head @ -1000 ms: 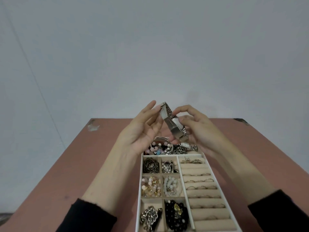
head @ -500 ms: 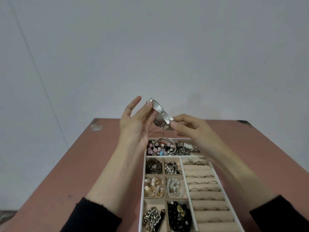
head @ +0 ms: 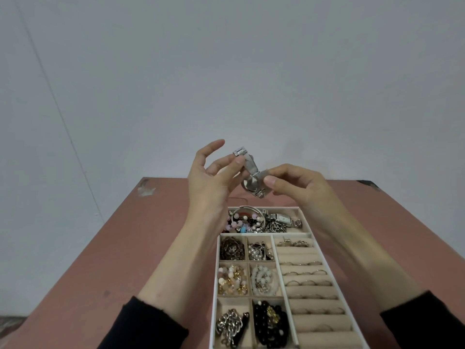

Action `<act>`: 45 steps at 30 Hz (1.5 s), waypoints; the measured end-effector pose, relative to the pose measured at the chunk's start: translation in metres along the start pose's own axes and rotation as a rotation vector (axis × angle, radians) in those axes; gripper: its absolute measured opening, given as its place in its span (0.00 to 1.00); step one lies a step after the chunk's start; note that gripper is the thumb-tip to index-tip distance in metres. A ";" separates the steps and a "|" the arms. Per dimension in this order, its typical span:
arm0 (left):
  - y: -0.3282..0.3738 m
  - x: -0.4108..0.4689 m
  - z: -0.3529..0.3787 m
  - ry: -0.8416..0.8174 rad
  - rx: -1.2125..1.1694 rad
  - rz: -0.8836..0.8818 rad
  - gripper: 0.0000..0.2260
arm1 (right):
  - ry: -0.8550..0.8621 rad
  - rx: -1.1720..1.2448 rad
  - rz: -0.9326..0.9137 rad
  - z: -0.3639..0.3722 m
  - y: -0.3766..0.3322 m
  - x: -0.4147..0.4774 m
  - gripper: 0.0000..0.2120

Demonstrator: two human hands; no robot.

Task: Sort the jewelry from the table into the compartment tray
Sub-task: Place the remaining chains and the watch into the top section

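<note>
Two arms in view, L hand (head: 208, 182) & R hand (head: 299, 187) both bare, forearms bare too. Thumbnail on R hand is short, plain. Black long sleeves, knit-type fabric, end approx. mid-forearm. L sleeve (head: 148, 326): cuff edge uneven, slightly fuzzy, w/ rolled hem. R sleeve (head: 425, 323): same black, edge smoother, partly cut off at frame bottom.

Plain grey wall (head: 251, 71) behind the left hand (head: 208, 187); thin seam (head: 56, 102) far to its left; pale chipped patch (head: 146, 190) nearer left
</note>
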State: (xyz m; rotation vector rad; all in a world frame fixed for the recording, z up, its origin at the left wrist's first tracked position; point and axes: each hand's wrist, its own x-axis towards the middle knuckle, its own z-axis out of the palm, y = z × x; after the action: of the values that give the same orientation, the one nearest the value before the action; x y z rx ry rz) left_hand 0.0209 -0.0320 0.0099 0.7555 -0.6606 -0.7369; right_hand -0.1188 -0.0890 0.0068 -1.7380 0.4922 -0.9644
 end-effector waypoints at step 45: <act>-0.009 -0.003 -0.003 -0.287 0.646 0.009 0.13 | 0.022 0.477 0.345 -0.019 0.005 0.009 0.19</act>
State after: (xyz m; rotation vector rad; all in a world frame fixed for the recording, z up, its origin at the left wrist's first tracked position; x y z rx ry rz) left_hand 0.0182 -0.0328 0.0000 1.2454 -1.1899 -0.6285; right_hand -0.1279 -0.1080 0.0078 -1.1695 0.5074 -0.7754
